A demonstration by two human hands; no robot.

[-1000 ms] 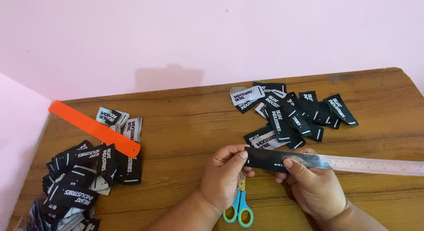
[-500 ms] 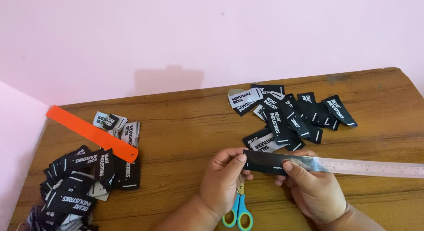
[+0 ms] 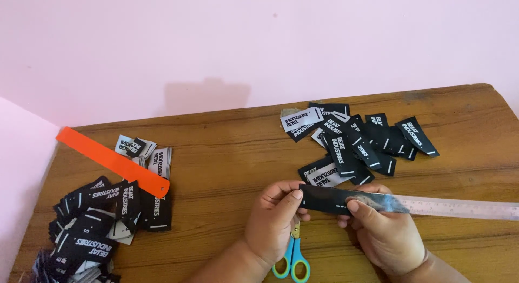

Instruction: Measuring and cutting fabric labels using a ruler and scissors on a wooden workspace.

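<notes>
Left hand (image 3: 273,223) pinched the left end of a black label strip (image 3: 330,199) between thumb and forefinger, its other fingers curled under. Right hand (image 3: 384,234) closed on the same strip further along, thumb pressed on top where the strip lay against a clear ruler (image 3: 459,207). That ruler ran out to the right, low over the wooden worktop (image 3: 227,164), and the strip sat near the front edge, just ahead of the person.

Below the left hand lay scissors (image 3: 292,258) with blue and green handles (the blades were hidden under the hand).

Behind the hands, a loose heap of cut black labels (image 3: 362,139) with white print was spread, with one white label (image 3: 301,119) at its back. A second, larger pile of labels (image 3: 102,218) filled the worktop's left corner, and an orange ruler (image 3: 111,161) lay slanted across its upper part. Beyond the worktop stood a pink wall (image 3: 259,45).
</notes>
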